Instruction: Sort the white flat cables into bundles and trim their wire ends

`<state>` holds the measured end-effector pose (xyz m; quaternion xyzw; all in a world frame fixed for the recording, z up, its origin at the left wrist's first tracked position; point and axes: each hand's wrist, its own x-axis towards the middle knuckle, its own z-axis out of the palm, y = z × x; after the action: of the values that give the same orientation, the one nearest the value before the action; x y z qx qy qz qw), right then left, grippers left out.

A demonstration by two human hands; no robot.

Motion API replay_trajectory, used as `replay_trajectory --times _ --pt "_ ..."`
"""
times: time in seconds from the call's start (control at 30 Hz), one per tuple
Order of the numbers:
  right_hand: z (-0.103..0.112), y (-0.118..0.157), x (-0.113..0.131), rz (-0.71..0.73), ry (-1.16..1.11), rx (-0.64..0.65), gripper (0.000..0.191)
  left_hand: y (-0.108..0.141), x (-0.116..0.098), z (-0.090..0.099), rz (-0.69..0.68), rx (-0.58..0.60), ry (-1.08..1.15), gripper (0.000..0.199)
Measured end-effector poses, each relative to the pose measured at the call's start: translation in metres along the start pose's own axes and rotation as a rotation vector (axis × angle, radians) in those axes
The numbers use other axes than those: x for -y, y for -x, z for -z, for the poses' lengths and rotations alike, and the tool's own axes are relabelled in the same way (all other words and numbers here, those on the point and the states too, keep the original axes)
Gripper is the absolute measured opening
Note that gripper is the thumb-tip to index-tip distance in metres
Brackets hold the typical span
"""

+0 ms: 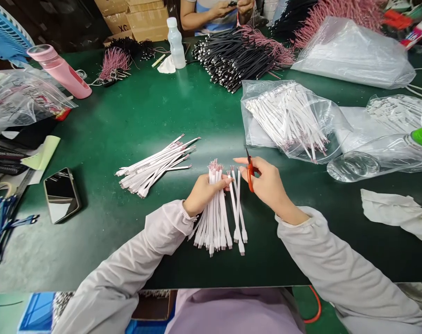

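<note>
My left hand [204, 195] grips a bundle of white flat cables [212, 227] with frayed pink wire ends sticking up above my fingers. My right hand [264, 178] is just right of it, shut on small orange-handled snips [250, 174] with their dark tips pointing up. A few loose white cables [237, 208] stand between my hands, and I cannot tell what holds them. Further left on the green mat lies a loose pile of similar white cables [155, 164].
A plastic bag of white cables [287, 120] lies at the right, beside a clear bottle on its side [371, 157]. A phone [61, 195] and pink bottle [61, 72] sit left. At the back, a co-worker's hands [231, 7] work behind a heap of black cables [231, 60].
</note>
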<state>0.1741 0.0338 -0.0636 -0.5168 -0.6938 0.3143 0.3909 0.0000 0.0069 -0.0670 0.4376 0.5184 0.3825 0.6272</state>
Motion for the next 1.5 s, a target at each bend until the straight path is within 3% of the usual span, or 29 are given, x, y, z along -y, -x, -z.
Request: replay_trajectory --times 0.13,0.2,0.53,0.63,0.73,0.87,1.0,1.2,1.33,1.5 --pt "-0.001 0.003 0.004 0.156 -0.019 0.092 0.025 0.000 0.000 -0.001 0.007 -0.003 0.019 0.032" --pt "-0.002 0.003 0.003 0.188 -0.003 0.075 0.025 0.000 0.000 -0.001 0.007 -0.011 0.011 0.032" --pt "-0.003 0.004 0.004 0.233 0.045 0.034 0.019 -0.003 0.003 -0.001 -0.014 -0.024 -0.024 0.031" --pt "-0.006 0.004 0.004 0.131 0.022 0.001 0.013 -0.003 0.001 0.000 -0.001 -0.018 -0.021 0.032" --pt "-0.009 0.002 0.000 -0.030 -0.020 0.085 0.012 -0.004 -0.004 0.005 0.019 0.085 -0.025 0.031" --pt "-0.002 -0.005 -0.009 -0.039 0.056 0.064 0.015 -0.007 -0.012 0.017 0.107 0.271 0.032 0.028" --pt "0.007 -0.006 -0.015 -0.033 0.140 -0.012 0.014 -0.008 -0.013 0.018 0.197 0.164 0.153 0.032" --pt "-0.002 0.002 -0.004 0.088 -0.039 0.054 0.033 -0.007 -0.010 0.007 0.151 0.030 0.143 0.035" --pt "-0.005 0.002 0.000 0.207 -0.020 0.067 0.034 -0.008 -0.005 0.004 0.118 0.018 0.123 0.035" --pt "-0.005 0.001 -0.002 0.188 0.020 0.011 0.028 -0.009 0.001 0.005 0.120 0.042 0.199 0.031"
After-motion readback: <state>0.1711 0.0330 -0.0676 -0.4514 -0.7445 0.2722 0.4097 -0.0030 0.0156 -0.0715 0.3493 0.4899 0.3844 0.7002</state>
